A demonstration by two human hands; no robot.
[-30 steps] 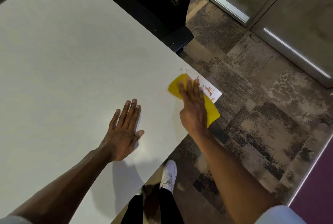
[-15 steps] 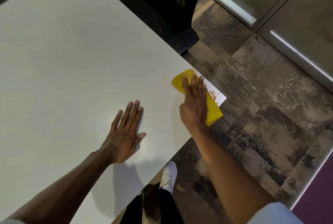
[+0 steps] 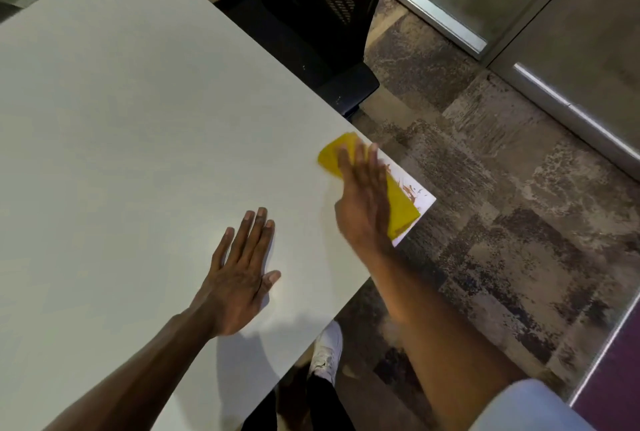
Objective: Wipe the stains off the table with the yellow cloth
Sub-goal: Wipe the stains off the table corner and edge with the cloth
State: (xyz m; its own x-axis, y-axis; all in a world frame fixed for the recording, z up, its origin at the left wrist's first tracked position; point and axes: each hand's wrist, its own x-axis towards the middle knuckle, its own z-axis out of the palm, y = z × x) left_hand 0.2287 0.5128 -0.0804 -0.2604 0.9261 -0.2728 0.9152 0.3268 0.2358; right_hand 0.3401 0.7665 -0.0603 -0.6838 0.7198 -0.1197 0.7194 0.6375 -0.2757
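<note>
The left hand (image 3: 239,278) is laid flat on the white surface (image 3: 121,125), fingers spread and nothing held, well apart from the yellow cloth (image 3: 398,202). The cloth is pressed against the surface's right corner under the right hand (image 3: 363,202), whose fingers are extended flat over it rather than closed around it. Reddish-brown stains (image 3: 410,189) are seen just beside the cloth. The right hand is blurred, and the cloth's middle is hidden beneath it.
</note>
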